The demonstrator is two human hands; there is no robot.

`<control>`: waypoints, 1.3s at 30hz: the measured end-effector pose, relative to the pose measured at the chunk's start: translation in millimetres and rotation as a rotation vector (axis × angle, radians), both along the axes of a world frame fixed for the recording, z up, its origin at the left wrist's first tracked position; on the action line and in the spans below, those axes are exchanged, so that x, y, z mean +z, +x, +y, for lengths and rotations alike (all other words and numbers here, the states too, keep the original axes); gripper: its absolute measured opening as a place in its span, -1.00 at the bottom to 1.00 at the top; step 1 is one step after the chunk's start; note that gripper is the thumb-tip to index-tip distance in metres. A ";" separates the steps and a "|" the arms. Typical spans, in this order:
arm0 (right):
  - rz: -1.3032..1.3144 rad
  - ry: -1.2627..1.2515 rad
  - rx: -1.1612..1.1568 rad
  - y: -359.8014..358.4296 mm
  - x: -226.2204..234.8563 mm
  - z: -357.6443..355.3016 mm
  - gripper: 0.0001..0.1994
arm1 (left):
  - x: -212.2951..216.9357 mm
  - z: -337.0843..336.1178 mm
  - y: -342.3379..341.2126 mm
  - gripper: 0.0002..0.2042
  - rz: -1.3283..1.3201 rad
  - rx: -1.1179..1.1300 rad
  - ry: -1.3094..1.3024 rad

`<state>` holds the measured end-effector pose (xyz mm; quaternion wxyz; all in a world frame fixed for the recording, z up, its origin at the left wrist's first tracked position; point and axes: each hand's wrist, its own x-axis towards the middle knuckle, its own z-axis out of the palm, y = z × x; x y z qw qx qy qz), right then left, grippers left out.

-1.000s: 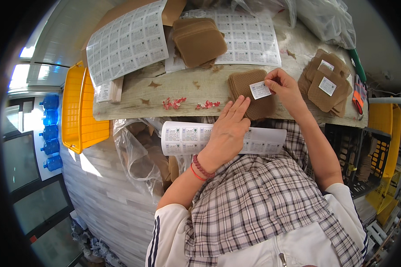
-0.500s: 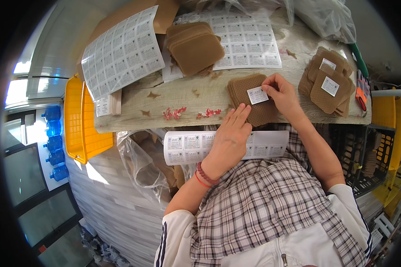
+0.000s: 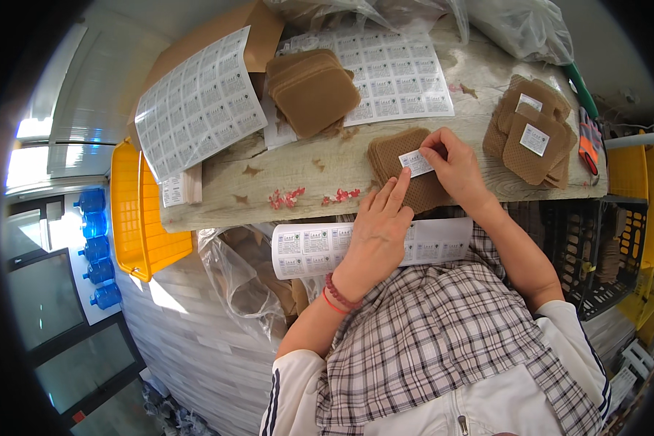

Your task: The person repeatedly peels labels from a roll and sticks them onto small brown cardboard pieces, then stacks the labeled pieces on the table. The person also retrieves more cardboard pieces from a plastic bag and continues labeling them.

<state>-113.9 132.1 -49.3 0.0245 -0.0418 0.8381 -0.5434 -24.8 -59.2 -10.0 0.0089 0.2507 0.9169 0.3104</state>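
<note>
A brown waffle-textured pad [image 3: 403, 178] lies at the front edge of the wooden table [image 3: 291, 182]. My right hand [image 3: 454, 166] pinches a small white label [image 3: 416, 162] and holds it flat on the pad. My left hand [image 3: 376, 232] rests on a curled sheet of labels [image 3: 305, 247] in my lap, its forefinger stretched up to touch the pad's near edge just below the label.
A stack of bare brown pads [image 3: 311, 91] sits at the back centre on label sheets [image 3: 400, 73]. Labelled pads [image 3: 532, 138] pile up at the right. A large label sheet [image 3: 196, 109] overhangs the left. A yellow crate [image 3: 142, 218] stands left, plastic bags [image 3: 519, 25] behind.
My right hand has brought the label down flat onto the pad. My left forefinger has reached up to the pad's edge. The view has shifted slightly.
</note>
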 end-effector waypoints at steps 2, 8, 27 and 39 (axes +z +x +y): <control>0.072 0.022 0.009 1.1 -1.7 -2.2 -0.83 | 0.6 0.7 0.3 -0.97 0.002 -0.004 -0.051; 0.276 0.198 -0.103 8.0 1.9 -6.7 -0.56 | 1.0 3.0 1.3 -0.91 0.006 0.001 -0.125; 0.098 -0.487 -0.134 21.3 5.0 -7.2 -0.86 | -9.8 0.3 15.6 -0.96 0.023 0.056 -0.029; 0.613 0.462 -0.702 -26.6 74.3 135.0 -0.66 | -2.5 1.2 26.9 -0.91 -0.119 0.216 0.256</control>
